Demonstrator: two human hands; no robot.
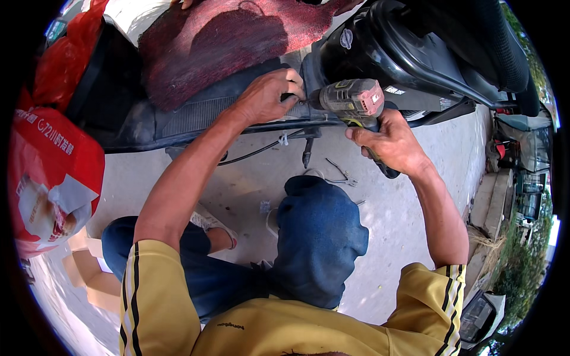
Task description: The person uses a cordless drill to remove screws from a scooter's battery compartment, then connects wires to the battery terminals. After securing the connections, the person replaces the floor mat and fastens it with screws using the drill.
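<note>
My right hand point(396, 141) grips the handle of a cordless drill point(350, 98) with a grey-and-red body. Its nose points left, at the edge of a scooter's dark ribbed footboard point(199, 114). Just left of the drill's tip, my left hand point(267, 98) rests at the footboard with thumb and fingers bent together. Whatever is between those fingertips is too small to make out. Over the footboard's far side lies a dark red mat point(208, 53), partly in shadow.
The scooter's black bodywork point(362, 47) rises at the right. Below the footboard hang a cable point(255, 155) and a stand point(307, 153). Pliers point(341, 174) lie on the concrete. A red printed bag point(53, 172) and an open cardboard box point(89, 276) are at the left.
</note>
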